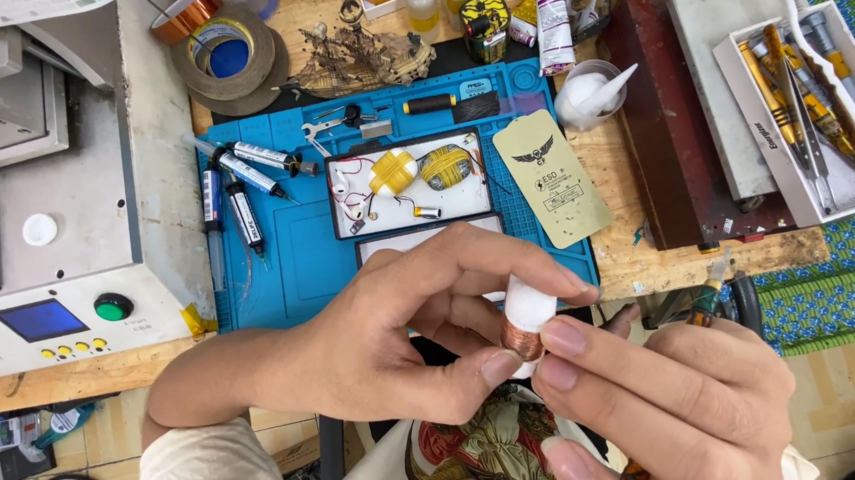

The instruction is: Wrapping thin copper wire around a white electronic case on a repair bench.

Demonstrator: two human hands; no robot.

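Head view. Left hand (390,343): thumb and forefinger pinching a white cylinder (528,307) wound with a copper coil (522,339), held off the desk's near edge. Right hand (682,408): fingertips pressed against the coil. Blue mat (291,251) behind; white tray (450,200) holding two yellow coils (420,169); syringes (241,182) at the mat's left edge.

One view only, from the person's head, looking steeply down and forward. The hands sit close under the lens, low in the frame; the counter (636,270) with its blue mat (296,251) lies farther off, filling the upper half.
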